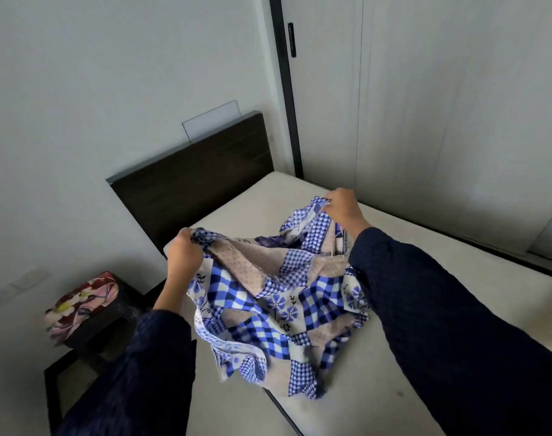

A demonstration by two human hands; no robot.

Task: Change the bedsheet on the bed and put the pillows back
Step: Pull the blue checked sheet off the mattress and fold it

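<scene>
Judged early in the job: a bare mattress [356,398], nothing spread on it, no pillow on it.

Blue checked sheet [274,297] still bunched and partly folded, lifted above the mattress's middle, lower folds sagging onto it.

Left hand [183,253] fisted on one edge of the sheet, just over the mattress's left side. Right hand [342,207] pinching another edge, farther in toward the mattress's far side. Hands apart, cloth slack between them.

Left to do, by this reading: shaking the sheet open, finding its corners, laying it flat, tucking it in, then bringing pillows back.

Dark headboard [193,180] at the mattress's head end, a clear panel [210,119] behind it. Off the mattress's left side, a dark stand [117,309] bearing a floral bundle [83,305]; pillow or folded cloth, cannot tell. Beyond the mattress's far side, pale doors with a black frame [287,89], close against it.

In the way: little room along that far side for tucking, and the stand close to the left side.
</scene>
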